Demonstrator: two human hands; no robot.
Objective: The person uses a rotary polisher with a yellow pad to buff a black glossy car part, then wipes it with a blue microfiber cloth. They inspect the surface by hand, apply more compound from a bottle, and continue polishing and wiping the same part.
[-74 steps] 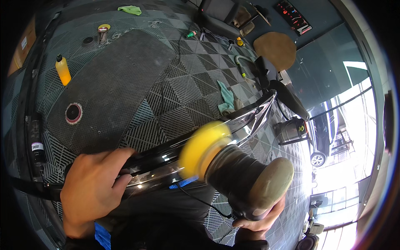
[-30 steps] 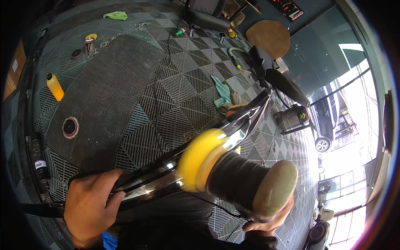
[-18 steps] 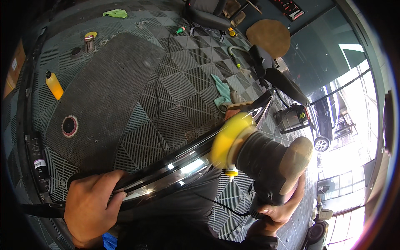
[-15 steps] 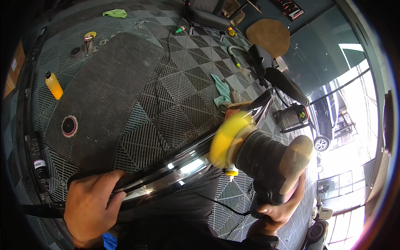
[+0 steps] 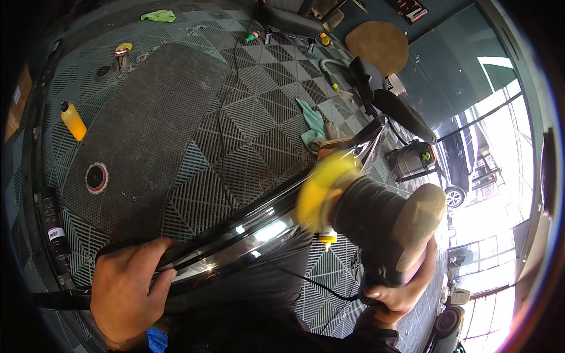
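A long glossy black trim panel (image 5: 235, 238) lies slanted across my lap, bright reflections along its face. My left hand (image 5: 130, 288) is closed around its near left end, thumb on top. In my right hand (image 5: 406, 291) is the handle of a dark power polisher (image 5: 371, 215) with a worn tan head. Its yellow foam pad (image 5: 321, 191) is against the panel's upper right part and is blurred by motion. A black cord (image 5: 321, 289) runs from the polisher's handle across my legs. The panel's far end shows beyond the pad.
On the grated tile floor lie a dark mat (image 5: 153, 123), a round pad (image 5: 96, 178), an orange-yellow bottle (image 5: 73, 122), a can (image 5: 122, 60) and a teal cloth (image 5: 312, 123). A vacuum (image 5: 412, 160) stands at right. A yellow-capped bottle (image 5: 327, 236) is below the panel.
The polisher has shifted only slightly, its body tilting a little lower on the panel. My left hand keeps its hold, and the view has moved a touch.
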